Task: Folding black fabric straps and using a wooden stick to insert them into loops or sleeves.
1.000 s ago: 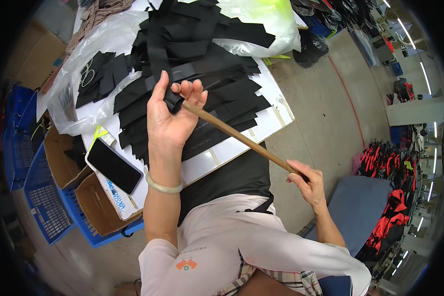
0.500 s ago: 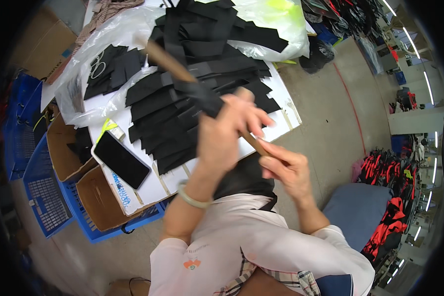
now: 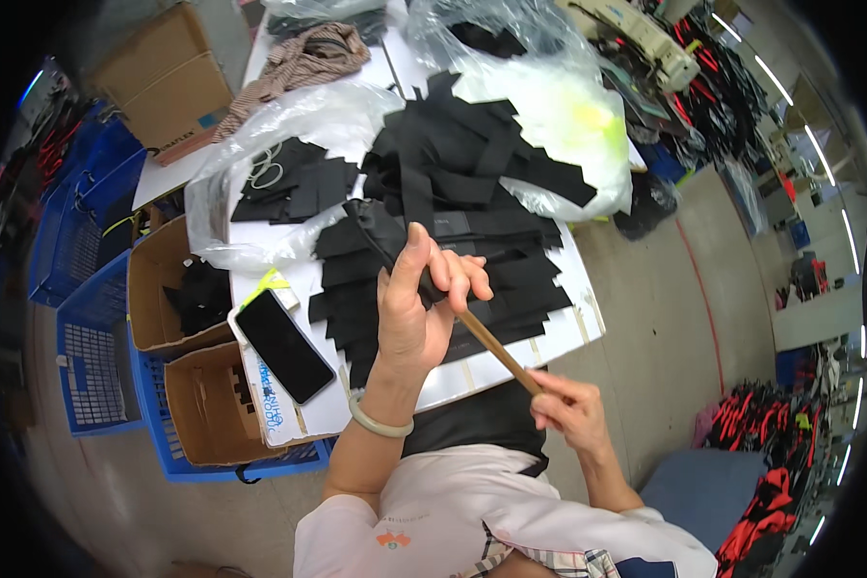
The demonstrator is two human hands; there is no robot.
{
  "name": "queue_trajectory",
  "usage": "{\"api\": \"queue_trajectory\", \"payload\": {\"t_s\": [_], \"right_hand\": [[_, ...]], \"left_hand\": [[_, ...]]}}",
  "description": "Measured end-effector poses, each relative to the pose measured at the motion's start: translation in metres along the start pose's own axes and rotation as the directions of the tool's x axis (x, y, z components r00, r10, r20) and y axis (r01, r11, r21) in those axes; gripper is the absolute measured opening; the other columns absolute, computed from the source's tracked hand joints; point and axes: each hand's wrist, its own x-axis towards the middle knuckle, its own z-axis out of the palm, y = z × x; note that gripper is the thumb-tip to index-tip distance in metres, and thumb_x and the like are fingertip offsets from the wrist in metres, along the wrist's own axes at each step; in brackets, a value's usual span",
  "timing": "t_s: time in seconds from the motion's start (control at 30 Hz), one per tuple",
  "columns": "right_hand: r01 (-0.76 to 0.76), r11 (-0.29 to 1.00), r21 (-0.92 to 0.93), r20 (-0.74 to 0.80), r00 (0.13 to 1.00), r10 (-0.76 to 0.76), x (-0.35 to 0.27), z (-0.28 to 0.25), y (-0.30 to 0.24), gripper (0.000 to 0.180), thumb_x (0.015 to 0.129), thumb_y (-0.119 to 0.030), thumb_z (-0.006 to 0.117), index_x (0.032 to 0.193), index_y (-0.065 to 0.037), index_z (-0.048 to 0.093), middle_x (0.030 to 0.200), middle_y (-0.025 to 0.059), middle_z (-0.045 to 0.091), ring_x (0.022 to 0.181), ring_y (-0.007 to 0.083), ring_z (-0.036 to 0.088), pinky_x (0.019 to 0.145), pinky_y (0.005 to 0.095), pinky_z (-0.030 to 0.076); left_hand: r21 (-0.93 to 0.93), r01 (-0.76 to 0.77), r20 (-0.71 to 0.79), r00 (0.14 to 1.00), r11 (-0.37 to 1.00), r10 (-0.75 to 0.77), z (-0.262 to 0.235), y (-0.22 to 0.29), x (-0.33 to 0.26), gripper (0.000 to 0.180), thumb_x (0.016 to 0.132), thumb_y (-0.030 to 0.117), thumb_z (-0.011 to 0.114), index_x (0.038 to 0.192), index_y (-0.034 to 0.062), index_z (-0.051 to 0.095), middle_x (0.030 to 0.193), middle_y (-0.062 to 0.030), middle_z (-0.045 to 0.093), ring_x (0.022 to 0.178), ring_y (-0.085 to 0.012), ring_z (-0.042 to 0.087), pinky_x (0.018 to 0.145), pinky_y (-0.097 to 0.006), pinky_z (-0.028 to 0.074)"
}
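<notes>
In front of me, my left hand (image 3: 424, 299) has its fingers curled round a narrow black fabric piece (image 3: 374, 229) that sits on a wooden stick (image 3: 496, 349). The fabric reaches up and left from the hand, and the stick's far end does not show. Lower right, my right hand (image 3: 570, 414) grips the stick's near end between thumb and fingers. Beneath the left hand, many flat black fabric pieces (image 3: 525, 289) lie in overlapping rows on the white table (image 3: 583, 299). More black strips (image 3: 453, 144) are heaped beyond them.
A black phone (image 3: 284, 345) lies at the table's left edge. Clear plastic bags (image 3: 212, 217) surround a smaller black pile (image 3: 303, 183) with a white cord loop. Cardboard boxes (image 3: 202, 409) and blue crates (image 3: 96, 352) stand to the left. A sewing machine (image 3: 641, 39) is at the far right.
The stick's far end, which stuck out beyond the black fabric, no longer shows. My right hand has moved down with the stick, exposing more between the hands. The view has shifted.
</notes>
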Motion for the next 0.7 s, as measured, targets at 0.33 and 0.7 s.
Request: {"api": "queue_trajectory", "payload": {"t_s": [0.33,0.7], "right_hand": [[-0.172,0.847,0.503,0.055,0.984,0.167,0.019,0.049,-0.014,0.037,0.088,0.004,0.051,0.125,0.0,0.053,0.063,0.0,0.044,0.049,0.007,0.036,0.04,0.0208,0.023],[-0.115,0.929,0.351,0.114,0.99,0.079,0.019,0.033,-0.006,0.035,0.09,-0.004,0.055,0.124,-0.001,0.054,0.068,0.0052,0.055,0.049,0.0047,0.04,0.041,0.0174,0.027]], "left_hand": [[0.071,0.164,-0.02,0.986,0.984,-0.163,0.015,-0.027,-0.022,0.041,0.089,0.022,0.05,0.052,0.0117,0.038,0.044,-0.0065,0.047,0.051,-0.0244,0.059,0.079,-0.038,0.045],[-0.034,0.102,-0.08,0.991,0.994,-0.104,0.0,-0.012,-0.003,0.071,0.084,0.073,0.021,0.046,0.0142,0.031,0.038,-0.0058,0.037,0.044,-0.0267,0.052,0.085,-0.039,0.042]]}}
